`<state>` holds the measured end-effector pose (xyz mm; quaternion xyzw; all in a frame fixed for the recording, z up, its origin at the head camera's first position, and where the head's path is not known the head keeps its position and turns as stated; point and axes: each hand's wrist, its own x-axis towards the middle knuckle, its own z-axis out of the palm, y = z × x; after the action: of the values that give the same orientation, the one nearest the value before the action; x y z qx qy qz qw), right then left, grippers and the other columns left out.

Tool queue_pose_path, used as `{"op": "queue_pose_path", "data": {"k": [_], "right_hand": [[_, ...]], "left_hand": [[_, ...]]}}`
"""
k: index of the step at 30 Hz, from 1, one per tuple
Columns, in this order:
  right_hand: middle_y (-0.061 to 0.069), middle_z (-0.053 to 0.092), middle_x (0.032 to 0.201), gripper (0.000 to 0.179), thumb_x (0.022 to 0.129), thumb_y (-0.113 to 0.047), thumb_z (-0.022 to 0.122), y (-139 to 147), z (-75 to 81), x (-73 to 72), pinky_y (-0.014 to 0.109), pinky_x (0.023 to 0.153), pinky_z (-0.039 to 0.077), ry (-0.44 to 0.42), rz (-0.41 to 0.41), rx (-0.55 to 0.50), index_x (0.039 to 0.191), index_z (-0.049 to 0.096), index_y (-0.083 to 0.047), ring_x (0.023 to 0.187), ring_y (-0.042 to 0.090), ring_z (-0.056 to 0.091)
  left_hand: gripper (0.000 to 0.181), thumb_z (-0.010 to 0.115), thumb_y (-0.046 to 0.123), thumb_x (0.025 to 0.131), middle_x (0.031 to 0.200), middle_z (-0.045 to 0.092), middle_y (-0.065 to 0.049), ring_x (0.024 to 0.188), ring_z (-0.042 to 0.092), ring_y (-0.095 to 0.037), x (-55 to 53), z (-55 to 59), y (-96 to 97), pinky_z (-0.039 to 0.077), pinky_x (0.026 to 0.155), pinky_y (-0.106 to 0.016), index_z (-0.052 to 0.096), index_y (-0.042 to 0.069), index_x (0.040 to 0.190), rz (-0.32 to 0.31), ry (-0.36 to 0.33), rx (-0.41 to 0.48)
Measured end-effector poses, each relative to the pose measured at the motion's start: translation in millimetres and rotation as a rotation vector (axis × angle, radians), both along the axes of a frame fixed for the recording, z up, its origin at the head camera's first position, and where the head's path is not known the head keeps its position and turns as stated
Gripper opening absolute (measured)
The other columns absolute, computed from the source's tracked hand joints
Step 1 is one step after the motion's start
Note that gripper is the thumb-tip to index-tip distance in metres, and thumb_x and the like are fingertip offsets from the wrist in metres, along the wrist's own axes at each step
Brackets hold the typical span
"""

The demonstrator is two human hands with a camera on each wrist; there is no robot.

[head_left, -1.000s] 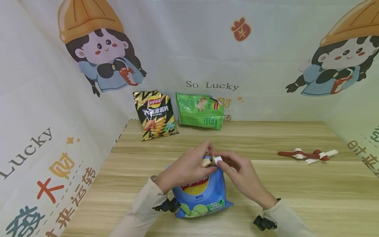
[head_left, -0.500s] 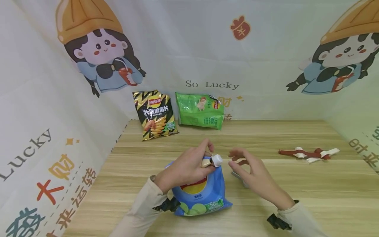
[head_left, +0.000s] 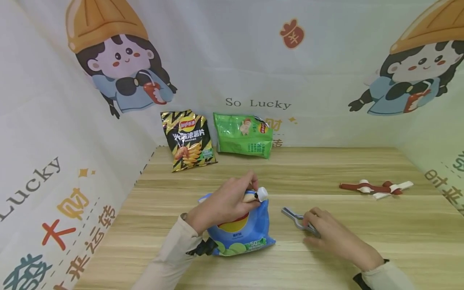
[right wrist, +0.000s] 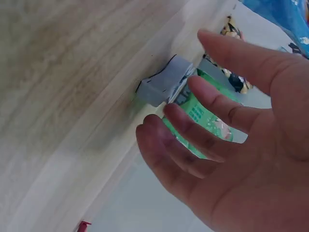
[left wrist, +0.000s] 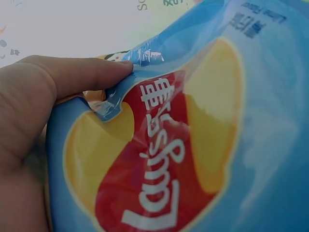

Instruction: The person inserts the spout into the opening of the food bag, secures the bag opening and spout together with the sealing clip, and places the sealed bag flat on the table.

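My left hand (head_left: 226, 203) pinches the gathered top of a blue Lay's chip bag (head_left: 241, 237). In the left wrist view, the thumb presses into the film beside the red and yellow logo of the chip bag (left wrist: 265, 135). A beige piece with a white cap (head_left: 262, 194) sticks out from between the left fingers at the bag's top. On the table to the right lies a grey clip (head_left: 290, 214). My right hand (head_left: 335, 233) hovers at its near end. In the right wrist view, the right fingers are loosely bent, fingertips close to the grey clip (right wrist: 164, 82).
Several red and white clip-like pieces (head_left: 377, 188) lie in a pile at the right. A black and yellow chip bag (head_left: 190, 141) and a green chip bag (head_left: 243, 137) lean against the printed cloth backdrop (head_left: 326, 100) at the back of the wooden table (head_left: 319, 169).
My right hand has left the white cap and moved right and toward me, to the grey clip on the table. The left hand keeps its hold on the blue chip bag.
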<state>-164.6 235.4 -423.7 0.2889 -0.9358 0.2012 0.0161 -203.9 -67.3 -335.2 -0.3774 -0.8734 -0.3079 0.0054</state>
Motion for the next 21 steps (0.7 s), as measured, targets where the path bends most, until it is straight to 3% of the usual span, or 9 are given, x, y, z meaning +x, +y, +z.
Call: {"op": "queue_pose_path", "data": {"k": [3,7,15,21], "right_hand": [[-0.003,0.056,0.093,0.027,0.082,-0.017,0.082,-2,-0.9,-2.9,0.024,0.062,0.041,0.003,0.008,0.000,0.098,0.061,-0.013,0.076,0.009,0.044],[-0.005,0.052,0.081,0.023,0.084,-0.014,0.080,-7,-1.0,-8.6,0.022,0.055,0.036,-0.019,0.003,0.007,0.094,0.059,-0.014,0.067,0.007,0.040],[-0.006,0.050,0.077,0.013,0.088,-0.011,0.076,-14,-4.7,-15.7,0.021,0.052,0.035,-0.012,-0.009,0.019,0.087,0.063,-0.013,0.064,0.006,0.040],[-0.005,0.055,0.079,0.007,0.089,-0.010,0.073,-15,-1.2,-17.2,0.021,0.055,0.040,-0.026,-0.056,-0.064,0.087,0.067,-0.008,0.066,0.006,0.044]], "left_hand": [[0.031,0.074,0.016,0.091,0.108,0.072,-0.002,0.094,0.066,-0.009,-0.7,-0.3,0.0,0.053,0.082,-0.028,0.049,0.015,0.109,-0.026,0.014,0.002],[0.033,0.075,0.017,0.090,0.106,0.072,-0.001,0.093,0.065,-0.009,-0.5,0.0,0.1,0.054,0.080,-0.027,0.048,0.015,0.109,-0.040,0.013,-0.004],[0.026,0.069,0.017,0.095,0.104,0.070,0.002,0.096,0.066,-0.006,2.4,1.3,0.2,0.053,0.084,-0.022,0.047,0.014,0.109,-0.081,0.018,-0.015],[0.022,0.070,0.014,0.094,0.104,0.071,-0.001,0.096,0.069,-0.010,4.6,3.1,0.8,0.053,0.082,-0.019,0.054,0.010,0.108,-0.103,0.044,0.007]]}}
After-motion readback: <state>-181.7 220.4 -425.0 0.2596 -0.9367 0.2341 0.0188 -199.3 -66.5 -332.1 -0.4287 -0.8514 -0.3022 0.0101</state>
